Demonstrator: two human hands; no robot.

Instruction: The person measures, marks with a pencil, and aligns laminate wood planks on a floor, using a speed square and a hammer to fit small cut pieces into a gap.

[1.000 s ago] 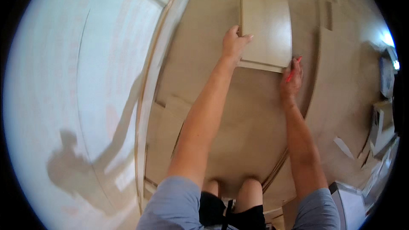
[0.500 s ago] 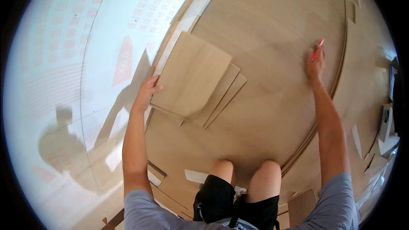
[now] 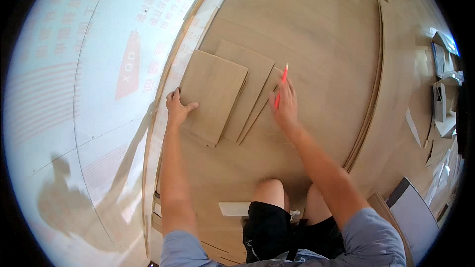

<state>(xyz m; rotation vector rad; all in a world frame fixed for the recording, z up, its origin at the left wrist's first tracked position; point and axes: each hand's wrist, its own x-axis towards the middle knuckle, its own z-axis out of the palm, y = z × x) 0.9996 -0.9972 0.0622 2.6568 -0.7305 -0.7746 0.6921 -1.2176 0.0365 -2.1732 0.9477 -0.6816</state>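
Observation:
A stack of wood-coloured boards [image 3: 213, 96] lies fanned out on the floor beside the pale wall strip at left. My left hand [image 3: 179, 107] is at the top board's left edge, thumb and fingers spread and touching it. My right hand [image 3: 284, 104] holds a red pencil [image 3: 285, 69], tip pointing away from me, at the right edge of the lower boards, its fingers slightly blurred.
A white printed panel [image 3: 64, 104] fills the left, crossed by my shadow. Long planks [image 3: 377, 79] lie along the right. Cut boxes and scraps [image 3: 444, 104] are at the far right. A grey-topped panel [image 3: 410, 220] lies at lower right, and a white strip [image 3: 232, 208] beside my knees.
The board held in both hands a second ago lies on the stack at left. Since half a second ago, my right hand with the pencil has swung left to the stack.

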